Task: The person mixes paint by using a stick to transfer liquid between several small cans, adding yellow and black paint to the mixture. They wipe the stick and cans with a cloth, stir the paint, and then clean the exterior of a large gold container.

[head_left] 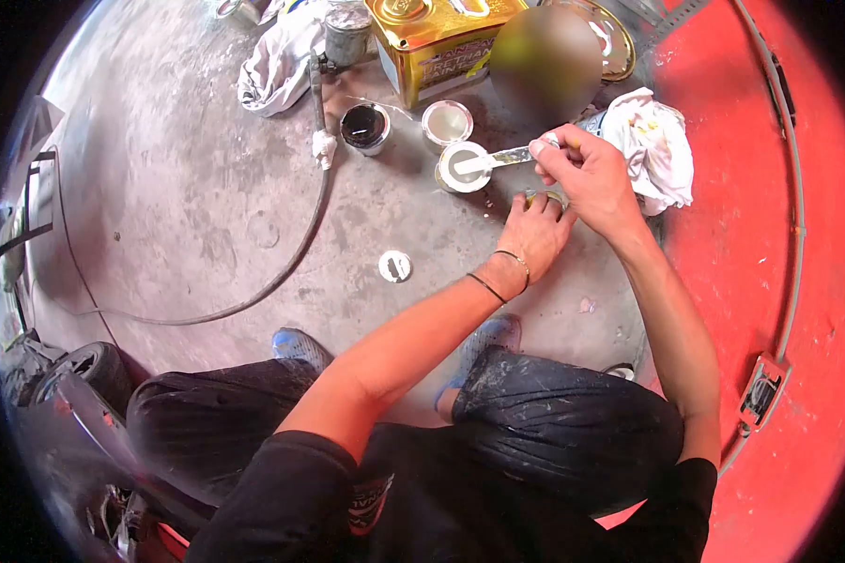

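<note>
- The right hand point(587, 178) pinches the handle of a metal spatula point(499, 156) between thumb and fingertips.
- The spatula's blade tip lies in an open can of white paint point(460, 169), which stands on the concrete floor point(178, 188) near the edge of the red panel point(770, 235).
- The left hand point(535, 235) is curled down over a small tin point(556, 197), just beside the white can; most of the tin is hidden.
- A can of black paint point(364, 127) and a loose lid point(446, 122) stand just beyond, in front of a gold tin point(437, 42).
- A white rag point(652, 145) lies by the right hand, touching the panel's edge.
- A small round lid point(395, 266) lies apart, nearer the person's knees.
- A dark hose point(300, 235) curves across the floor.
</note>
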Motion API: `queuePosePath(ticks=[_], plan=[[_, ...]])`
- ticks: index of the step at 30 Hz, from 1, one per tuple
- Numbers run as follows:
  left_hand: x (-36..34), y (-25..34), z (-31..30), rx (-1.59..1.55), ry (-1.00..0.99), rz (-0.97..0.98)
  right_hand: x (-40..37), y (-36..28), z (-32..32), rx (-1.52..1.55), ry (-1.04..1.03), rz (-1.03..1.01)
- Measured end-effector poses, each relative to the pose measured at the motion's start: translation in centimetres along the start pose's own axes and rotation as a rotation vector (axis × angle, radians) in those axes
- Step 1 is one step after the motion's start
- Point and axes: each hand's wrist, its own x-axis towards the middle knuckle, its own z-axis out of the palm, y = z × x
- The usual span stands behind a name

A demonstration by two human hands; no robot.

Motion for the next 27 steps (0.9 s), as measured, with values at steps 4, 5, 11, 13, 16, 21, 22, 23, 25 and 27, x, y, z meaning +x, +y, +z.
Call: queuePosePath(ticks=[4, 5, 11, 13, 16, 21, 22, 23, 25, 27], plan=[[-0.5, 0.2, 0.9, -0.005, 0.136, -0.023, 0.0, 0.0, 0.1, 0.053, -0.007, 0.026], [-0.5, 0.2, 1.2, -0.026, 0.11, -0.026, 0.0, 0.0, 0.1, 0.057, -0.008, 0.027], [-0.8, -0.3, 1.1, -0.079, 0.069, 0.015, 0.0, -0.1, -0.3, 0.072, 0.007, 0.052], [-1.2, -0.4, 1.3, -0.084, 0.079, 0.04, 0.0, 0.2, -0.4, 0.1, 0.015, 0.061], [-1.5, -0.4, 1.5, -0.135, 0.135, 0.032, 0.1, 0.2, -0.6, 0.091, 0.017, 0.07], [-3.0, -0.7, -0.7, -0.47, 0.283, 0.019, -0.1, -0.1, -0.3, 0.101, 0.05, 0.062], [-3.7, -0.5, -1.2, -0.557, 0.281, 0.002, 0.0, -0.2, -0.5, 0.099, 0.048, 0.061], [-4.6, -0.2, -1.8, -0.716, 0.298, -0.073, -0.1, -0.1, -0.4, 0.099, 0.046, 0.063], [-6.1, 0.3, -2.1, -1.038, 0.328, -0.224, 0.1, 0.2, -0.3, 0.08, 0.032, 0.025], [-7.3, -0.6, -0.9, -1.441, 0.215, -0.401, 0.2, 0.8, -0.5, 0.047, 0.025, 0.014]])
